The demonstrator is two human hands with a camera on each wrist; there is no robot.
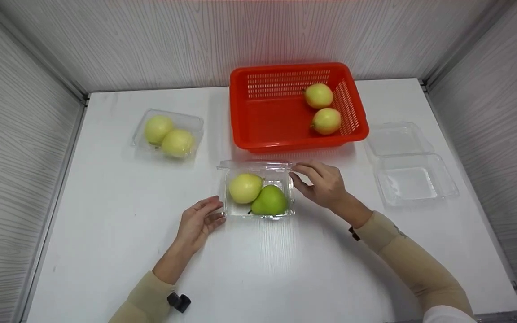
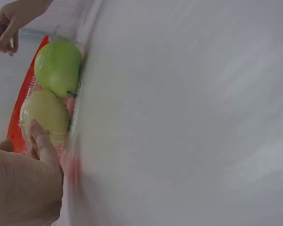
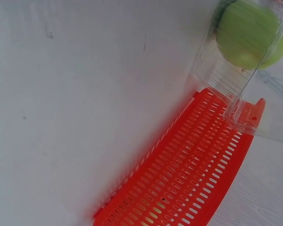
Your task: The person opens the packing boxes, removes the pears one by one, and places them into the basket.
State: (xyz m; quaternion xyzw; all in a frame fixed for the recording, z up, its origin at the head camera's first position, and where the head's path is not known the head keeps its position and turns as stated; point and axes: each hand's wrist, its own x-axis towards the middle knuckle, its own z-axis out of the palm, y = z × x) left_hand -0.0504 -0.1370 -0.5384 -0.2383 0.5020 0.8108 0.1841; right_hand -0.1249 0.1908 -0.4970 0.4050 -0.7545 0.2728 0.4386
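A clear plastic clamshell box (image 1: 236,211) stands mid-table, its lid (image 1: 258,165) raised along the back. Inside lie a round yellow-green fruit (image 1: 245,188) on the left and a green pear (image 1: 271,200) on the right. My left hand (image 1: 198,222) is at the box's left wall, fingers loosely extended; in the left wrist view they overlap the yellow fruit (image 2: 46,113). With thumb and fingers my right hand (image 1: 323,181) pinches the lid's right end. The right wrist view shows the box's clear corner (image 3: 233,115), but hardly any of that hand.
A red basket (image 1: 263,144) behind the box holds two yellow fruits (image 1: 319,95). To the left, another clear box (image 1: 191,120) contains two more yellow fruits (image 1: 177,143). An unfolded clamshell box (image 1: 409,181) lies at the right. Walls border the table's back and sides.
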